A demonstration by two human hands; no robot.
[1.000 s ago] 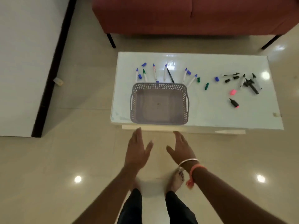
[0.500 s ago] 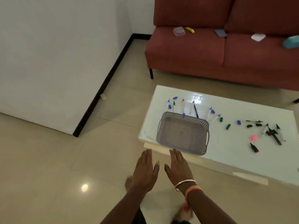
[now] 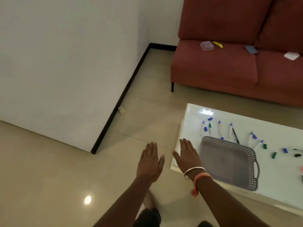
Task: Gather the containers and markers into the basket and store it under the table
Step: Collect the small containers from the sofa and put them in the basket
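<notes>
White table (image 3: 277, 182) | grey basket (image 3: 232, 163) empty | no legible writing | hands (image 3: 150, 163) flat

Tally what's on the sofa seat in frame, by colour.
clear container: 1
yellow item: 1
blue item: 1
white item: 1
Total on the sofa: 4

Grey basket (image 3: 228, 163) with perforated lattice walls is seen on glossy white worktop (image 3: 277, 176). Markers (image 3: 219, 127) are white-bodied with blue or green caps. Sofa (image 3: 229, 66) is rust-red, floor (image 3: 49, 169) beige, skirting (image 3: 122, 95) black.
</notes>
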